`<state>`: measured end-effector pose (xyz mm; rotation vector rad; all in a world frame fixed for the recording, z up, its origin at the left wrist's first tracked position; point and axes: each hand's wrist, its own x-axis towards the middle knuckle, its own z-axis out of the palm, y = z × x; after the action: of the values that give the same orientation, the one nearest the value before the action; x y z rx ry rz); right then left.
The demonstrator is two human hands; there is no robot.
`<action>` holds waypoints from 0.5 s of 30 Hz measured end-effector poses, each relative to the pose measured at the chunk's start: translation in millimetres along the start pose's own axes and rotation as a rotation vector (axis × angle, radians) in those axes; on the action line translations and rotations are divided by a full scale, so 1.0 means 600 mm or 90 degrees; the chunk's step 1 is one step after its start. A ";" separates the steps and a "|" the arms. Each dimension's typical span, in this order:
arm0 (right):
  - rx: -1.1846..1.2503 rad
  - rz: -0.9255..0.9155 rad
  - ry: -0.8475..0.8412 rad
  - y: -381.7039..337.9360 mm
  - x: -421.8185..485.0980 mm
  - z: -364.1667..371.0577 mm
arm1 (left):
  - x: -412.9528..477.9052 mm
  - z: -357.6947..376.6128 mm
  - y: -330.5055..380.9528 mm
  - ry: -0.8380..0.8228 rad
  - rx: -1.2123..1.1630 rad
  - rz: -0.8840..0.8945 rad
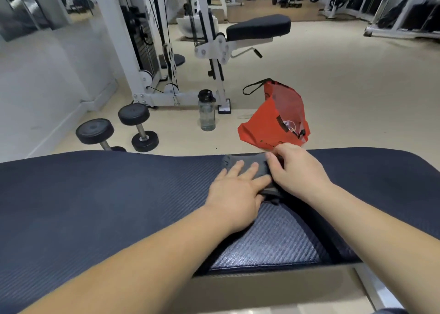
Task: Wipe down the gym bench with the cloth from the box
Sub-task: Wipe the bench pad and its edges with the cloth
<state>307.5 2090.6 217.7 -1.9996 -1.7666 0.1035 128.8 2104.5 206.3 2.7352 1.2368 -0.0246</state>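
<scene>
Wiping seems barely begun tbh: cloth (246,158) is pressed onto the bench (95,194) by the flat left hand (235,192), pinched by the right hand (295,171); long sweeps likely needed next.

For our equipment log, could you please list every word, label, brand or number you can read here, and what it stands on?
Nothing here is sharp enough to quote.
Red bag: black print, too blurred to read.
Label on the machine foot: too small to read.
Dumbbells: no legible marking.
Water bottle: no label seen.
Grey cloth: no print seen.
</scene>
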 end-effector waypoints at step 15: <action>0.054 -0.091 -0.172 -0.158 -0.013 0.015 | -0.269 0.012 -0.090 0.115 0.055 -0.170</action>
<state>215.7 2091.8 244.5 -1.8624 -2.0283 0.4122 -18.0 2018.3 204.5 2.6709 1.6795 0.1467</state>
